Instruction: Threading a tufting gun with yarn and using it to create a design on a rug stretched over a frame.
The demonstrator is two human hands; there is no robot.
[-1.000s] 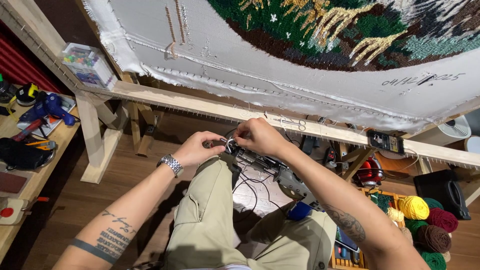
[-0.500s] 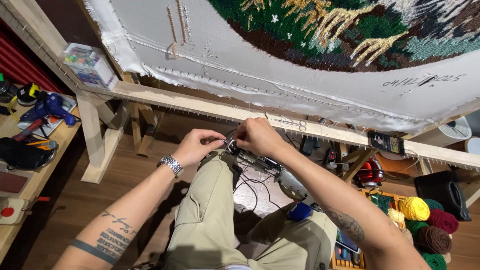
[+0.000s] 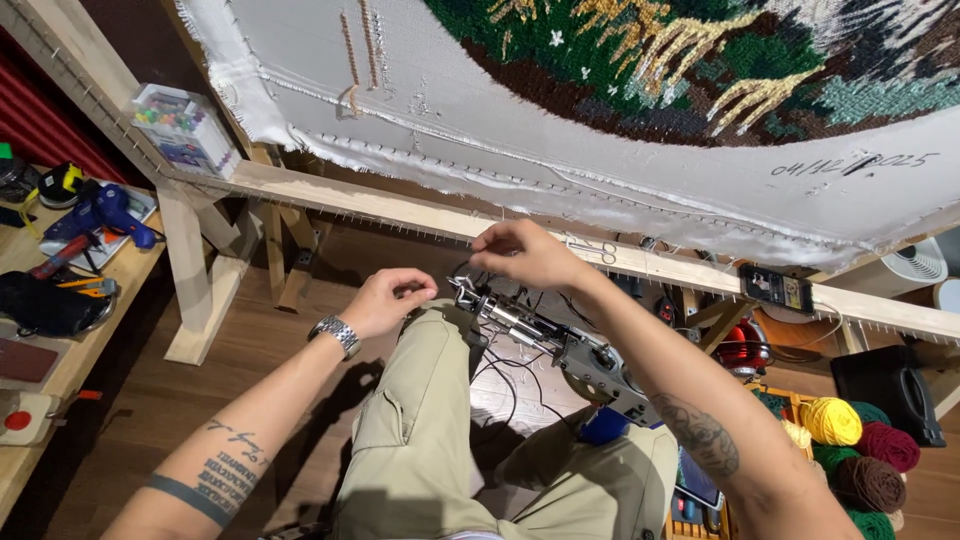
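So the person's sitting right under the big wooden frame [image 3: 420, 212] with the tufting gun [image 3: 560, 345] laid across their lap, nose end pointing up toward the left knee. That spot makes sense, since the lap props the gun up and leaves both hands free at its front end.

The left hand [image 3: 388, 300] is curled loosely just beside the tip of the gun, fingers bent in; can't tell if there's anything pinched in there. The right hand [image 3: 522, 253] is raised a little above the tip, fingertips pressed together like it's pinching something thin. Could be yarn, but it's too fine to make out. The two hands are apart, one on each side of the gun's nose.

Above them the stretched cloth [image 3: 560, 150] shows a green and gold tufted patch. Yarn balls [image 3: 850, 445] in yellow, dark red and brown sit in a crate near the right elbow. A blue glue gun [image 3: 105, 212] lies on the worktop [image 3: 60, 380] off to the left, well apart.
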